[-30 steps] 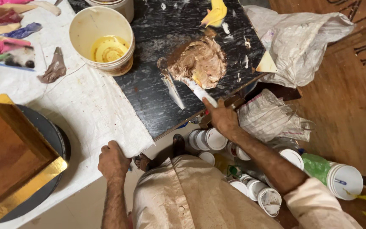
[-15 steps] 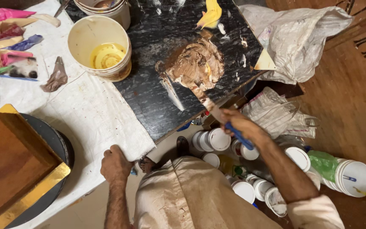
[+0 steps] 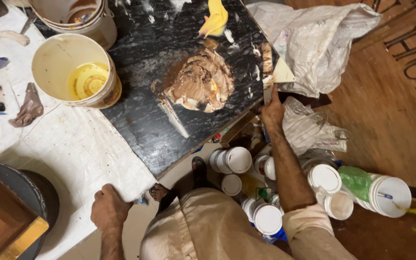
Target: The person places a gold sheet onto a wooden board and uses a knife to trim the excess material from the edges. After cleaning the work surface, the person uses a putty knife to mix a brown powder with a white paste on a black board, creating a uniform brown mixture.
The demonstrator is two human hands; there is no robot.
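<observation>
My right hand point(image 3: 271, 111) is closed at the right edge of the black stone slab point(image 3: 140, 130). A pale knife blade point(image 3: 266, 94) sticks up from its fingers against that edge, just below a cream triangular scraper point(image 3: 283, 72). A mound of brown paste point(image 3: 201, 82) lies on the slab to the left of this hand. A second blade point(image 3: 173, 118) rests flat beside the paste. My left hand point(image 3: 109, 210) grips the near edge of the table over the white cloth point(image 3: 73, 154).
A cream bucket point(image 3: 75, 77) with yellow residue stands on the slab's left, another bucket point(image 3: 80, 17) behind it. A yellow smear point(image 3: 215, 19) marks the far slab. Several white-lidded jars point(image 3: 239, 160) and crumpled white sacks point(image 3: 314, 43) crowd the floor to the right. A wooden box point(image 3: 1, 216) sits lower left.
My right hand has left the paste and moved right to the slab's edge with the knife. The view has drawn closer. My left hand stays on the table edge.
</observation>
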